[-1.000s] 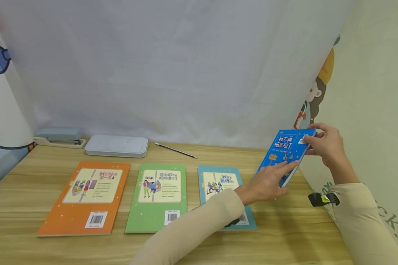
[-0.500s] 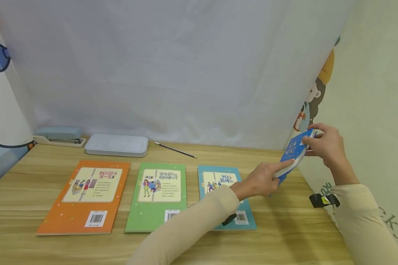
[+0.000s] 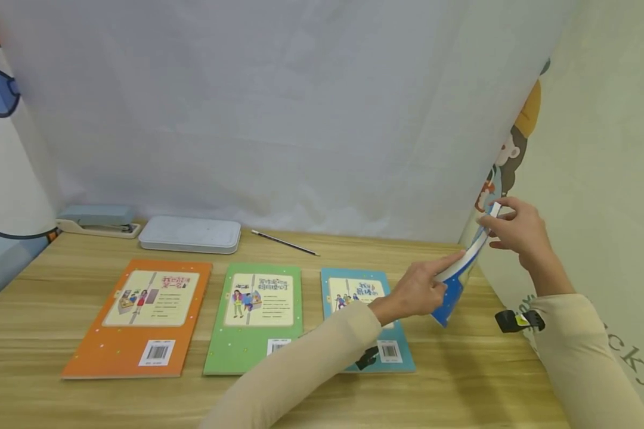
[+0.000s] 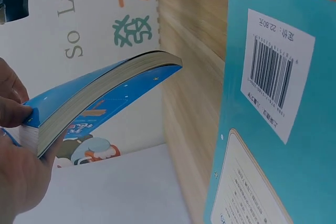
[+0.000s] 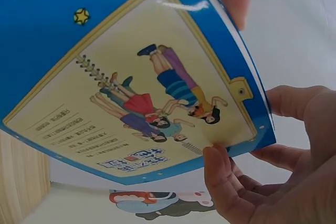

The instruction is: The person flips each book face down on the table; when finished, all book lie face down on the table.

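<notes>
A blue paperback book (image 3: 449, 295) is held up over the right side of the table, tilted and slightly bent, its page edges toward the head camera. My left hand (image 3: 415, 289) grips its lower part, index finger stretched along the page edges. Near the top end, my right hand (image 3: 517, 229) pinches the book between thumb and fingers. In the right wrist view, the book's back cover (image 5: 131, 87) shows a cream panel with drawn children. The left wrist view shows the curved block of pages (image 4: 105, 87) between the blue covers.
An orange book (image 3: 134, 354), a green book (image 3: 236, 351) and a teal book (image 3: 405, 351) lie in a row, back covers up; the left forearm passes over the latter two. Behind them are a stapler (image 3: 96, 219), a pale case (image 3: 190, 234) and a pencil (image 3: 284, 242). Curtains border the table.
The blue book has turned from showing its front cover to standing nearly edge-on, bending as it turned. My left hand has shifted from lying across the cover to gripping the lower part.
</notes>
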### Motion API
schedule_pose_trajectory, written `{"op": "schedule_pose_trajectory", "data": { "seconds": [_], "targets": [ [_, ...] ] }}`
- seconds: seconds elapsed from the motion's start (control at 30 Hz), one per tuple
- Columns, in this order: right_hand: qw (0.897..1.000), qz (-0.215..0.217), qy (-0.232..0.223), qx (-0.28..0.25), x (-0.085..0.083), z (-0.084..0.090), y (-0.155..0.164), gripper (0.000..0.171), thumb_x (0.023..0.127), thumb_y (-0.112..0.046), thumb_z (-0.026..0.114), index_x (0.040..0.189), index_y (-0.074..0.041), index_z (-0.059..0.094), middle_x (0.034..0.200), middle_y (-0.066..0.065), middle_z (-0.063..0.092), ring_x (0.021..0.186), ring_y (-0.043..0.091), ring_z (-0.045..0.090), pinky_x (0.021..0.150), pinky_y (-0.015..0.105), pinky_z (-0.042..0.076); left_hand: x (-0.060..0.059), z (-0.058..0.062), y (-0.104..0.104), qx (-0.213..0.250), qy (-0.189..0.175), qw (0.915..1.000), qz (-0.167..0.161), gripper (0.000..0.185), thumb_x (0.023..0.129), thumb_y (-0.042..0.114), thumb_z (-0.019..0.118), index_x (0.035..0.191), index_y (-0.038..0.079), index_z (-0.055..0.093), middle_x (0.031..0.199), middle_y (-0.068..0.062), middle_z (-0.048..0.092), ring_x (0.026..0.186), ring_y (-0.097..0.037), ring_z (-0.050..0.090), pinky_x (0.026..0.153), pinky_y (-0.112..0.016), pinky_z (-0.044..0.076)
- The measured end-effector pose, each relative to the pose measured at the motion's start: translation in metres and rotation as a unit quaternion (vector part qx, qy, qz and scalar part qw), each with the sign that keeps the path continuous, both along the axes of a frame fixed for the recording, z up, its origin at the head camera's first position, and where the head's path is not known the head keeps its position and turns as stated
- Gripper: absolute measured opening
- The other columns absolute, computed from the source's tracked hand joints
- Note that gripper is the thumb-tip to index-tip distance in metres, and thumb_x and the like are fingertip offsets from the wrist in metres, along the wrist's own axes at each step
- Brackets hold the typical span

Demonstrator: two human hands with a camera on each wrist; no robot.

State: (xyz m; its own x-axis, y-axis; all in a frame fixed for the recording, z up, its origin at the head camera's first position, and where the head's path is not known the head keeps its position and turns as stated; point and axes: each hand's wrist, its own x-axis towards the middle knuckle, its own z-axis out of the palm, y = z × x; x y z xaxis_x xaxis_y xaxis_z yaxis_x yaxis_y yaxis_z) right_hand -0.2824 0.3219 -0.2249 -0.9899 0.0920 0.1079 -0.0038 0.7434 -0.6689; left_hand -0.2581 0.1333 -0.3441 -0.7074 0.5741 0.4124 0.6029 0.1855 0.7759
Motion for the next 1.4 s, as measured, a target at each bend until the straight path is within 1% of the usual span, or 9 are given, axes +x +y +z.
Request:
{"op": "schedule_pose_trajectory", "data": {
  "seconds": [0.1, 0.23, 0.4, 0.67, 0.9, 1.1, 1.2, 1.3, 1.4],
  "targets": [
    [1.0, 0.009, -0.016, -0.01, -0.002, 0.001, 0.002, 0.081, 0.098, -0.049, 0.054, 0.153, 0.004, 0.026, 0.135, 0.036, 0.048, 0.098, 0.025, 0.068, 0.075, 0.031, 0.062, -0.001, 0.001, -0.001, 0.023, -0.024, 0.9994, 0.012, 0.069, 0.095, -0.007, 0.051, 0.157, 0.021, 0.035, 0.152, -0.01, 0.05, 0.098, -0.013, 0.064, 0.058, -0.014, 0.045],
    [0.998, 0.022, -0.04, -0.048, -0.003, -0.003, 0.007, 0.088, 0.098, -0.059, 0.046, 0.156, 0.001, 0.02, 0.146, 0.039, 0.037, 0.129, 0.054, 0.048, 0.087, 0.042, 0.058, -0.003, 0.0, -0.003, 0.053, -0.06, 0.9966, 0.016, 0.066, 0.097, -0.004, 0.052, 0.156, 0.023, 0.036, 0.152, -0.008, 0.05, 0.111, -0.018, 0.065, 0.07, -0.016, 0.049],
    [0.991, 0.049, -0.066, -0.104, -0.006, -0.012, 0.017, 0.085, 0.101, -0.061, 0.034, 0.16, -0.004, 0.011, 0.154, 0.04, 0.026, 0.137, 0.057, 0.037, 0.082, 0.037, 0.062, -0.005, -0.002, -0.004, 0.082, -0.099, 0.9916, 0.009, 0.066, 0.097, -0.003, 0.052, 0.154, 0.026, 0.038, 0.152, -0.007, 0.05, 0.112, -0.02, 0.067, 0.07, -0.017, 0.054],
    [0.984, 0.071, -0.11, -0.118, -0.009, -0.03, 0.03, 0.082, 0.102, -0.062, 0.022, 0.161, -0.01, 0.0, 0.161, 0.035, 0.014, 0.143, 0.058, 0.026, 0.106, 0.062, 0.037, -0.006, -0.004, -0.008, 0.096, -0.127, 0.9871, 0.016, 0.064, 0.097, -0.003, 0.054, 0.153, 0.025, 0.042, 0.148, -0.01, 0.054, 0.117, -0.024, 0.066, 0.07, -0.019, 0.056],
    [0.981, 0.086, -0.115, -0.127, -0.012, -0.044, 0.039, 0.076, 0.103, -0.058, 0.022, 0.161, -0.013, 0.001, 0.161, 0.035, 0.012, 0.142, 0.059, 0.026, 0.106, 0.064, 0.038, -0.007, 0.001, -0.012, 0.123, -0.165, 0.9783, 0.019, 0.065, 0.096, -0.004, 0.057, 0.153, 0.026, 0.042, 0.146, -0.012, 0.056, 0.112, -0.028, 0.07, 0.068, -0.024, 0.06],
    [0.976, 0.094, -0.125, -0.155, -0.013, -0.06, 0.051, 0.069, 0.104, -0.054, 0.026, 0.162, -0.027, 0.0, 0.161, 0.033, 0.016, 0.138, 0.057, 0.036, 0.095, 0.048, 0.056, -0.006, 0.007, -0.014, 0.146, -0.193, 0.9702, 0.003, 0.066, 0.096, -0.004, 0.058, 0.152, 0.027, 0.043, 0.141, -0.014, 0.06, 0.102, -0.026, 0.073, 0.07, -0.028, 0.061],
    [0.966, 0.106, -0.132, -0.197, -0.014, -0.067, 0.058, 0.07, 0.103, -0.055, 0.031, 0.161, -0.033, -0.001, 0.148, 0.024, 0.036, 0.121, 0.033, 0.06, 0.087, 0.033, 0.059, -0.004, 0.009, -0.015, 0.157, -0.203, 0.9664, -0.011, 0.066, 0.096, -0.005, 0.058, 0.152, 0.027, 0.043, 0.142, -0.014, 0.059, 0.102, -0.027, 0.073, 0.07, -0.029, 0.062],
    [0.953, 0.121, -0.131, -0.247, -0.015, -0.073, 0.065, 0.07, 0.103, -0.051, 0.037, 0.161, -0.034, 0.001, 0.13, 0.003, 0.046, 0.1, 0.006, 0.065, 0.083, 0.027, 0.058, -0.002, 0.01, -0.016, 0.165, -0.212, 0.963, -0.022, 0.067, 0.096, -0.005, 0.058, 0.152, 0.026, 0.042, 0.142, -0.015, 0.059, 0.103, -0.029, 0.073, 0.07, -0.032, 0.062],
    [0.941, 0.131, -0.127, -0.286, -0.016, -0.077, 0.068, 0.069, 0.104, -0.045, 0.041, 0.161, -0.034, 0.004, 0.118, -0.008, 0.051, 0.095, 0.004, 0.067, 0.081, 0.027, 0.058, 0.0, 0.011, -0.017, 0.166, -0.218, 0.9616, -0.022, 0.066, 0.096, -0.005, 0.057, 0.153, 0.026, 0.042, 0.142, -0.015, 0.059, 0.103, -0.03, 0.073, 0.07, -0.033, 0.063]
  ]
}}
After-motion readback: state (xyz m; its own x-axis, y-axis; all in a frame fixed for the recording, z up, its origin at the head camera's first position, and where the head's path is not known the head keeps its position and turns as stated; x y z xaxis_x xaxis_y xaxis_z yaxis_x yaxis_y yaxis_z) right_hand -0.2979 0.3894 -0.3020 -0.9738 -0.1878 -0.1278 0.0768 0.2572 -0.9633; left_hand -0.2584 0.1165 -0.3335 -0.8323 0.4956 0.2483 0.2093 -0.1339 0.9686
